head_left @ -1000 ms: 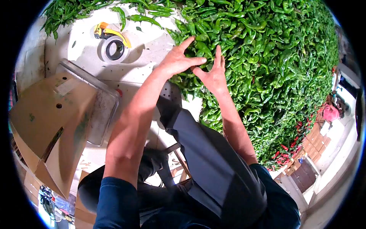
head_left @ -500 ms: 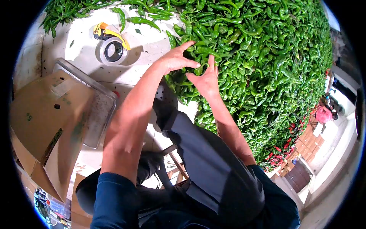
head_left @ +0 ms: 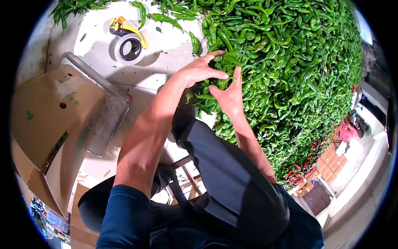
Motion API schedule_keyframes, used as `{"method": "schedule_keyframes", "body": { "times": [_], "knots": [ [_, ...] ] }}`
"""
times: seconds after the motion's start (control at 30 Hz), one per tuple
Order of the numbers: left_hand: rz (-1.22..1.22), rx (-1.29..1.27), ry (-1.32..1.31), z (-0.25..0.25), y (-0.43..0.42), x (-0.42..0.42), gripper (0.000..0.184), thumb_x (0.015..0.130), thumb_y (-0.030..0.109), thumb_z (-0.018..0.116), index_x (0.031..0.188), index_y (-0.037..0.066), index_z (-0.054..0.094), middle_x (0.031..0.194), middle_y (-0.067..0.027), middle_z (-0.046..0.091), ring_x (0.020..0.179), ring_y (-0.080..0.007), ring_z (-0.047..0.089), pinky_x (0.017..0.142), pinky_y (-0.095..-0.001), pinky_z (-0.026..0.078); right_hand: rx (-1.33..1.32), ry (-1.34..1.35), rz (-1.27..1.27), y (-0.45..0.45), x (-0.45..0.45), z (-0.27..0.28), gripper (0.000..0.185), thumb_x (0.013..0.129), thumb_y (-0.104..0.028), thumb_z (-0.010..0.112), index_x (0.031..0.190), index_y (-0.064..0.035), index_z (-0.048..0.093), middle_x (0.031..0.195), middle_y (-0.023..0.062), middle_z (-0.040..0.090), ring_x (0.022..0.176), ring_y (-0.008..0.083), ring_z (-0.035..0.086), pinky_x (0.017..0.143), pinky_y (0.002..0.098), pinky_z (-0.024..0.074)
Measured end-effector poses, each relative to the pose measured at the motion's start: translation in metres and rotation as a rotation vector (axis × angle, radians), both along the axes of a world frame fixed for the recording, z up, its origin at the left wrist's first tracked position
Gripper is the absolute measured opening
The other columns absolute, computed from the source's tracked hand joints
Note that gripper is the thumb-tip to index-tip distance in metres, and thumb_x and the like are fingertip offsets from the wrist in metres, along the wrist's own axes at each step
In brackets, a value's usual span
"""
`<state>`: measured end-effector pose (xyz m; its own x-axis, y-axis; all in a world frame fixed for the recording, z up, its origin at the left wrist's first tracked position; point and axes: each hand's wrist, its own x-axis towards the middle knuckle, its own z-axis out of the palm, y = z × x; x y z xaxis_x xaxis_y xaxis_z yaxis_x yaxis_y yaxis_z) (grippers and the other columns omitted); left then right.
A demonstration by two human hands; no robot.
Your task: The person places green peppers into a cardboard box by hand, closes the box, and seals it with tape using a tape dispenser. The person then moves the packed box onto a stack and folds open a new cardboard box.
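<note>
My left hand (head_left: 200, 71) reaches over the near edge of a large heap of green chili peppers (head_left: 286, 74). Its thumb and index finger curve around a small bunch of green chili peppers (head_left: 231, 59). Facing it, my right hand (head_left: 229, 96) cups the same bunch from the other side, thumb and a raised finger apart. The peppers lie between the two hands, and some fingers are hidden beneath or behind them.
On the pale floor lie a tape dispenser (head_left: 128, 33) with a tape roll (head_left: 129, 50) and loose peppers (head_left: 166, 20). A cardboard box (head_left: 49, 103) rests against a metal-edged tray (head_left: 108, 120) at left. Red peppers (head_left: 296, 176) show at the heap's far edge; a person in pink (head_left: 348, 132) is beyond.
The view has shifted slightly, so the tape roll and box appear moved. Both hands stay close together at the heap's edge, with the peppers between them rearranged.
</note>
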<state>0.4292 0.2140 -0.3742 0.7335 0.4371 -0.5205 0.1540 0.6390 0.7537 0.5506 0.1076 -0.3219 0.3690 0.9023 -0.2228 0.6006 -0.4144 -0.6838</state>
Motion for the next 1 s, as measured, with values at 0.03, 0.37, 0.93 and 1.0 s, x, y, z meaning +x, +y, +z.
{"method": "schedule_keyframes", "body": {
  "times": [0.03,0.37,0.93,1.0],
  "knots": [
    [-0.003,-0.035,-0.047,0.001,-0.003,-0.001,0.092,0.077,0.019,0.086,0.156,0.014,0.039,0.142,-0.0104,0.056,0.127,-0.0214,0.054,0.108,-0.0347,0.043,-0.013,0.028,0.001,-0.005,0.0,0.002,0.096,0.07,-0.006,0.078,0.152,-0.0014,0.029,0.14,0.0209,0.047,0.127,0.0342,0.049,0.107,0.0421,0.044],
    [0.174,0.269,-0.292,0.079,-0.03,-0.012,0.092,0.073,0.008,0.088,0.153,0.006,0.042,0.137,-0.0077,0.06,0.124,-0.0168,0.056,0.108,-0.0341,0.045,0.071,-0.16,0.09,-0.028,-0.013,0.082,0.106,0.072,-0.008,0.079,0.158,-0.0008,0.017,0.153,0.0274,0.033,0.143,0.0441,0.035,0.116,0.048,0.0369],
    [0.512,0.944,0.21,0.506,-0.064,-0.267,0.106,0.067,0.031,0.091,0.154,0.008,0.034,0.135,-0.0167,0.057,0.127,-0.0303,0.056,0.111,-0.0447,0.045,1.082,0.431,0.679,0.049,-0.213,0.363,0.1,0.074,-0.006,0.077,0.157,0.0,0.022,0.142,0.0231,0.047,0.132,0.0373,0.048,0.111,0.0439,0.0428],
    [0.623,1.279,0.499,0.482,-0.074,-0.303,0.102,0.072,0.031,0.088,0.155,0.009,0.033,0.137,-0.0173,0.056,0.129,-0.0293,0.054,0.111,-0.0464,0.045,1.214,0.148,0.816,0.054,-0.245,0.364,0.108,0.071,-0.013,0.083,0.157,0.0007,0.02,0.145,0.0284,0.041,0.133,0.0453,0.045,0.112,0.0494,0.0397]
  ]
}}
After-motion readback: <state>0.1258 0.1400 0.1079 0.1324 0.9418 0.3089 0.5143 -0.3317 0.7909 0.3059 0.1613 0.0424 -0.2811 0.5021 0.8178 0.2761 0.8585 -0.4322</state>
